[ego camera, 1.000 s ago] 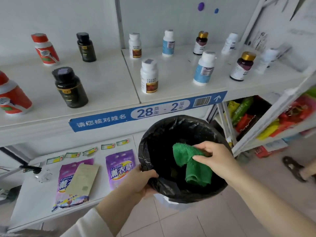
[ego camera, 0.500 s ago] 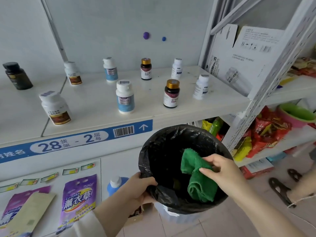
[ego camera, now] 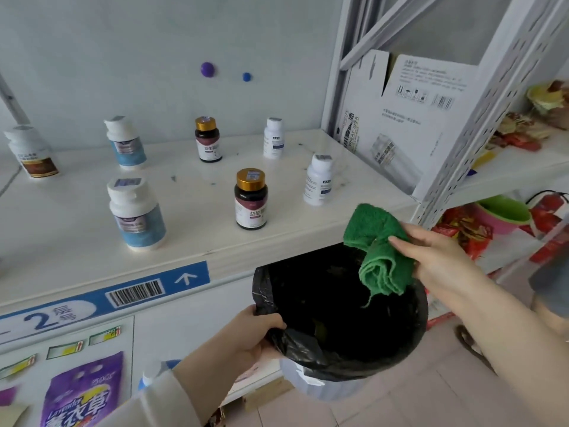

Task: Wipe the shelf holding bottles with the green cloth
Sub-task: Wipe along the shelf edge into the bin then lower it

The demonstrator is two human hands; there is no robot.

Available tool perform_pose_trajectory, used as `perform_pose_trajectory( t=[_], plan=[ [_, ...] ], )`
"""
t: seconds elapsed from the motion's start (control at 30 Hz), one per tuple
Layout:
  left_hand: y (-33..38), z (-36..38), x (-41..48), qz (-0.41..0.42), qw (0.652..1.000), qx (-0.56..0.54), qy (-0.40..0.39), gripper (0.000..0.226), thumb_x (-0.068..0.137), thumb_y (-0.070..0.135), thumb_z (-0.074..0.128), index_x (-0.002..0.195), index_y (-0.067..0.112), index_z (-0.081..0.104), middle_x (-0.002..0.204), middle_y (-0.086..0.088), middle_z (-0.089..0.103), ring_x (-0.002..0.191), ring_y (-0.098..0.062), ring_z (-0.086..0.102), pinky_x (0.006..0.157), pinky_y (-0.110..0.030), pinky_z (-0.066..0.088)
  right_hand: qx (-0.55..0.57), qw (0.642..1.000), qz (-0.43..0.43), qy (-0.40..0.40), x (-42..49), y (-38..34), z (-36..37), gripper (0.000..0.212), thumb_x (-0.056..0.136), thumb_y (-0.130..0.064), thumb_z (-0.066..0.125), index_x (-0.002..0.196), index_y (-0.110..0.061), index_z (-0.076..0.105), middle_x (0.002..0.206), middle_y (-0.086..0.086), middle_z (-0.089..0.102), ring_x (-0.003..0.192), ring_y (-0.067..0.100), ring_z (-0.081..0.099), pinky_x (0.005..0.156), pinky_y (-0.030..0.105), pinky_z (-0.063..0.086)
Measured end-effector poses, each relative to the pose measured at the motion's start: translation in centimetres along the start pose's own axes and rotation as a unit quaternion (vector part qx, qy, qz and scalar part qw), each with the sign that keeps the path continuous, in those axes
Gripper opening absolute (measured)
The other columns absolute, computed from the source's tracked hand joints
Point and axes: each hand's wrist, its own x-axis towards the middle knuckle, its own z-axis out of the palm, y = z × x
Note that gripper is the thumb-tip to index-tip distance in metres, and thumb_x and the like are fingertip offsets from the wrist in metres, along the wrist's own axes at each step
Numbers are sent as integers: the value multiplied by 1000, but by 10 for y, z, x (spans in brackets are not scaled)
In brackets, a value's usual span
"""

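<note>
Nearest the camera, the left hand (ego camera: 257,335) is gripping the near rim of a bin (ego camera: 326,385), its fingers curling over the black liner (ego camera: 308,303) that is lining it. Across the bin's mouth, the right hand (ego camera: 440,260) is pinching the green cloth (ego camera: 380,251) between thumb and fingers. The cloth is hanging bunched and folded above the bin's far right rim, with a loose thread dangling from its lower edge. Its upper corner is reaching up level with the front lip of the shelf (ego camera: 200,223); whether it is touching that lip cannot be told.

Below the shelf, at the lower left, a purple packet (ego camera: 81,392) is lying on a lower shelf. A blue label strip (ego camera: 129,292) with a barcode and an arrow is running along the shelf's front face.

On the white shelf top, bottles are standing upright and well apart. In the front row are a white bottle with a blue label (ego camera: 135,214), a dark bottle with a gold cap (ego camera: 251,198) and a small white bottle (ego camera: 320,180). Dark specks are lying scattered between them. Four more bottles are standing in a back row (ego camera: 208,140) near the wall. At the shelf's right end a white cardboard box (ego camera: 400,118) is leaning against the rack upright. Two round magnets (ego camera: 207,69) are sitting on the wall behind.
</note>
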Motion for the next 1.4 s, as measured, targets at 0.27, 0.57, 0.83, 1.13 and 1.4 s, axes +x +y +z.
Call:
perform_pose_trajectory(
  t=[0.27, 0.57, 0.83, 1.13, 1.4],
  plan=[
    [22, 24, 36, 6, 1000, -17, 8, 24, 82, -16, 46, 97, 2, 53, 92, -18, 62, 76, -28, 61, 48, -33, 58, -42, 996, -53, 56, 86, -48, -26, 42, 88, 0, 52, 129, -6, 50, 108, 6, 63, 94, 14, 61, 84, 27, 50],
    [26, 61, 53, 31, 994, -81, 70, 30, 83, -14, 50, 109, 0, 53, 88, -18, 64, 55, -22, 68, 41, -27, 53, -152, 983, -100, 37, 194, -63, -34, 41, 89, -3, 53, 130, -8, 49, 125, 10, 57, 108, 21, 56, 92, 29, 45],
    [36, 97, 60, 58, 982, -85, 159, 33, 82, -10, 55, 113, 3, 54, 92, -16, 65, 61, -21, 69, 49, -31, 57, -204, 969, -138, -7, 240, -54, -36, 38, 89, -6, 53, 126, -14, 53, 121, 8, 58, 106, 21, 56, 93, 33, 47],
    [42, 107, 56, 56, 976, -108, 179, 18, 85, -11, 51, 91, 5, 56, 84, -13, 66, 65, -22, 66, 52, -35, 58, -240, 961, -133, -40, 256, -54, -45, 40, 90, -7, 53, 130, -12, 49, 123, 10, 56, 100, 20, 54, 86, 26, 42],
    [40, 103, 60, 55, 974, -120, 182, 25, 83, -10, 54, 105, 1, 54, 96, -19, 66, 76, -29, 67, 51, -34, 58, -506, 861, -54, -3, 290, -27, -15, 50, 94, -18, 37, 143, -24, 27, 151, 18, 20, 138, 38, 16, 112, 46, 21]
  ],
)
